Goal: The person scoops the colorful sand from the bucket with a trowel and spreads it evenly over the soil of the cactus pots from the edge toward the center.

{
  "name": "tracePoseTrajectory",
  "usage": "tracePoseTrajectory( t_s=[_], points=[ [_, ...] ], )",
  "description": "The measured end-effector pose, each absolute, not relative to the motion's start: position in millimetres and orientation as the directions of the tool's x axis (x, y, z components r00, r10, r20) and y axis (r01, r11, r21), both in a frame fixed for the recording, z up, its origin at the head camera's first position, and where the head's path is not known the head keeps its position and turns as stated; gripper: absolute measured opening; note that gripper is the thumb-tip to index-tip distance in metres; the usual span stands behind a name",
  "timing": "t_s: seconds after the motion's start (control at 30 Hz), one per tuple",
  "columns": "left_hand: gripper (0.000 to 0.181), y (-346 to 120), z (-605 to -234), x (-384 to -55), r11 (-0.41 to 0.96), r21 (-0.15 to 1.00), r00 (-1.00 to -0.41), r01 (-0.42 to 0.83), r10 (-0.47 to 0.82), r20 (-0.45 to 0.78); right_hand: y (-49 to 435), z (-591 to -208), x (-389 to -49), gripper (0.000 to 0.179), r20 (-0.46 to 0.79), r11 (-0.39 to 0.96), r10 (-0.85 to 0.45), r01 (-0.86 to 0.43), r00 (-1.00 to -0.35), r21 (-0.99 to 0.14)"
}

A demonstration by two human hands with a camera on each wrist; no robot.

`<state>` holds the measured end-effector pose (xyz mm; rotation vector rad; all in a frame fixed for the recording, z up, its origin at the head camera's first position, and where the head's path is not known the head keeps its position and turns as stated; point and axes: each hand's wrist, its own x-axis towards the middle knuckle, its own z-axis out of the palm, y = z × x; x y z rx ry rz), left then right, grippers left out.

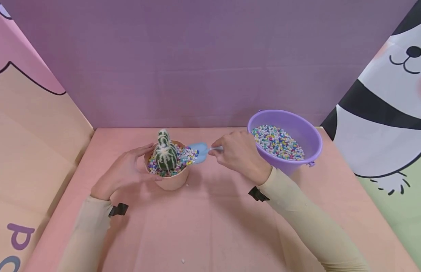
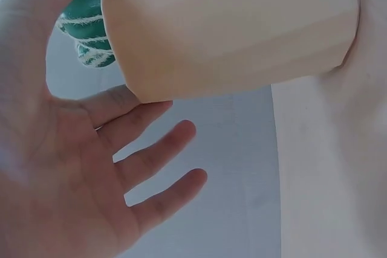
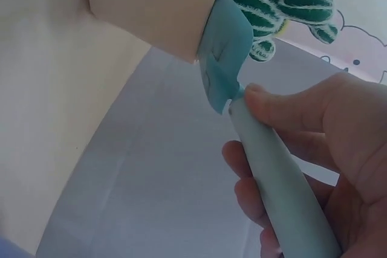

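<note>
A green-and-white striped cactus (image 1: 166, 155) stands in a pale peach flower pot (image 1: 172, 183) filled with multicoloured pebbles. My left hand (image 1: 123, 170) holds the pot at its left side, thumb along the near rim and fingers at the far side. In the left wrist view, some of its fingers (image 2: 158, 156) extend free below the pot (image 2: 236, 34). My right hand (image 1: 239, 155) grips the pale handle (image 3: 281, 188) of a small blue toy shovel (image 1: 202, 151). The shovel's blade (image 3: 228, 40) meets the pot's right rim, with pebbles on its front part.
A purple bucket (image 1: 309, 141) partly filled with multicoloured pebbles (image 1: 278, 143) stands right of the pot, just beyond my right hand. Single pebbles lie on the pink table (image 1: 197, 226). A purple wall (image 1: 203, 68) rises behind, with printed panels on both sides.
</note>
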<state>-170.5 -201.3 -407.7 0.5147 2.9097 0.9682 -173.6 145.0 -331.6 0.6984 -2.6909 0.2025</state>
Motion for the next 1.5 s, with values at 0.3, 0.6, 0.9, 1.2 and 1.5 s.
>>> tracePoseTrajectory(
  t_s=[0.3,0.6,0.9,1.2,1.5],
  points=[
    [0.117,-192,-403,-160,0.802,0.542,-0.966,0.251,0.241,0.091,143,-331,-172,0.019,0.384,0.862,-0.458,-0.506,-0.802,-0.028],
    [0.114,-184,-396,-150,0.874,0.398,-0.960,0.279,0.248,0.129,141,-330,-170,0.019,0.410,0.851,-0.485,-0.525,-0.772,0.019],
    [0.108,-194,-407,-163,0.800,0.499,-0.938,0.334,0.332,0.096,141,-327,-168,0.018,0.409,0.852,-0.491,-0.522,-0.770,0.039],
    [0.113,-188,-403,-161,0.807,0.499,-0.946,0.317,0.304,0.108,142,-327,-166,0.018,0.430,0.847,-0.499,-0.528,-0.753,0.058],
    [0.113,-186,-403,-157,0.822,0.481,-0.952,0.304,0.278,0.126,140,-326,-166,0.018,0.458,0.839,-0.514,-0.537,-0.725,0.092]
  ],
)
